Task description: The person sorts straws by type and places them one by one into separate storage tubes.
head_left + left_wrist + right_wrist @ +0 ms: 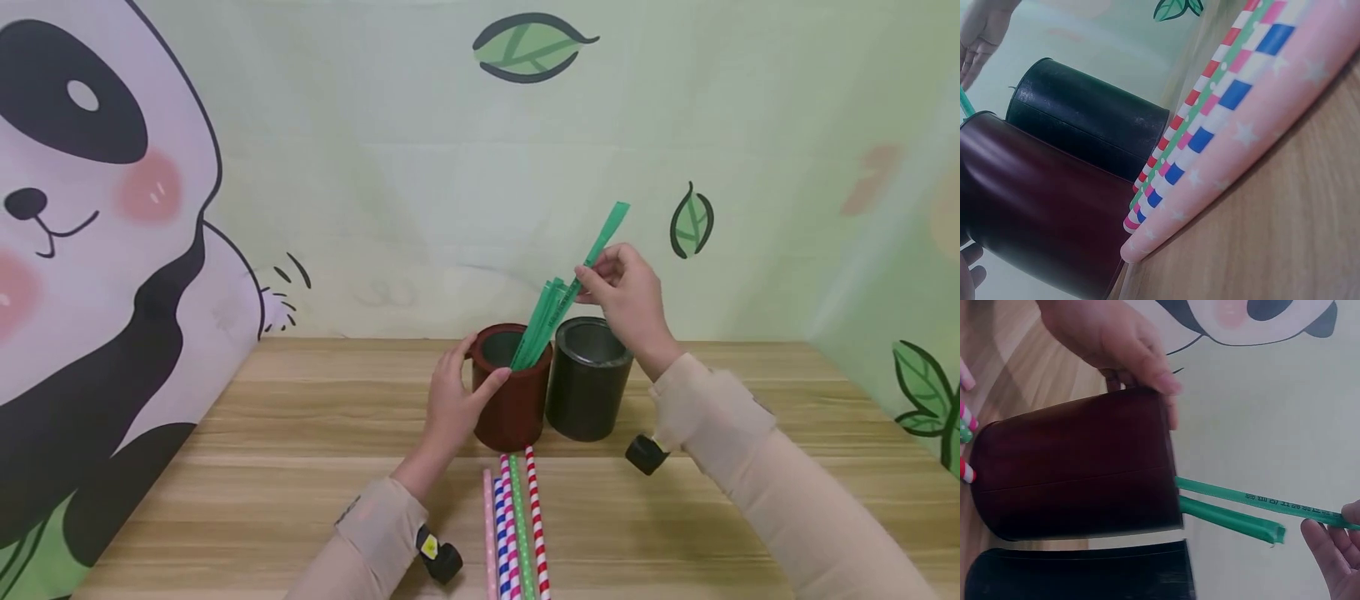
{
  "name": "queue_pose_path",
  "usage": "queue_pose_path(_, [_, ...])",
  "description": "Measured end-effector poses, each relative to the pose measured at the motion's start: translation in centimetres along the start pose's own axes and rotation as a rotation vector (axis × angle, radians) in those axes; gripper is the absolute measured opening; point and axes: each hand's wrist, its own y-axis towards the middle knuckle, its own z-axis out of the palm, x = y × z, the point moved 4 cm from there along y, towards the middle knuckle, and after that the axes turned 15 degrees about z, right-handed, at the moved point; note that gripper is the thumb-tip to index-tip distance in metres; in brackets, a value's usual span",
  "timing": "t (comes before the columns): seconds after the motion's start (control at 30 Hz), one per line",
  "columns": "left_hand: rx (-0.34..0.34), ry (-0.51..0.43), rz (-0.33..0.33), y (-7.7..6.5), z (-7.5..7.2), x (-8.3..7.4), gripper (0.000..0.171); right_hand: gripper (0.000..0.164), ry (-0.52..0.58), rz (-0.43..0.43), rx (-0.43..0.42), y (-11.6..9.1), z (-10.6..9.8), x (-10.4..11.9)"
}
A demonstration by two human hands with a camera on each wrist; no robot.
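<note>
A dark red cup (510,412) stands upright on the wooden table, and my left hand (452,398) grips it near the rim, thumb in front and fingers around the side. Several flat green wrapped straws (538,327) lean out of this cup. Above it, my right hand (632,293) pinches one green wrapped straw (609,229) between thumb and fingers. That straw slants upward, its lower end still inside the red cup, as the right wrist view also shows along with printed dark lettering. Beside the red cup, on its right, stands a black cup (588,392).
Several patterned paper straws (533,517), striped, dotted and starred, lie side by side on the table (300,467) in front of the red cup. A printed wall sheet (375,208) with a panda and leaves rises behind the table.
</note>
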Motion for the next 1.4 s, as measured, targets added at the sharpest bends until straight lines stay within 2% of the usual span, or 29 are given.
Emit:
queue_pose_path(0.2, [0.004,0.0,-0.007,0.1,-0.1,-0.1,0.071,0.029,-0.035,0.031,0.027,0.2,1.1,-1.2])
queue_pose_path(0.47, [0.004,0.001,-0.004,0.1,0.0,-0.1,0.071,0.026,-0.079,0.082,0.118,-0.1,2.6,-2.9])
queue_pose_path(0.73, [-0.002,-0.005,-0.009,0.1,0.1,-0.1,0.071,0.024,-0.142,0.065,0.179,-0.2,3.2,-3.7])
queue_pose_path(0.93, [0.004,0.0,-0.014,0.0,0.1,0.1,0.072,0.023,-0.158,0.078,0.198,0.0,3.1,-3.9])
queue_pose_path(1.23, [0.007,0.02,-0.016,0.2,-0.2,-0.2,0.07,0.025,-0.155,0.08,0.179,-0.3,2.2,-4.2])
queue_pose_path(1.4, [0.046,0.02,-0.028,0.4,-0.5,-0.4,0.073,0.025,-0.144,0.061,0.177,-0.9,1.4,-4.3])
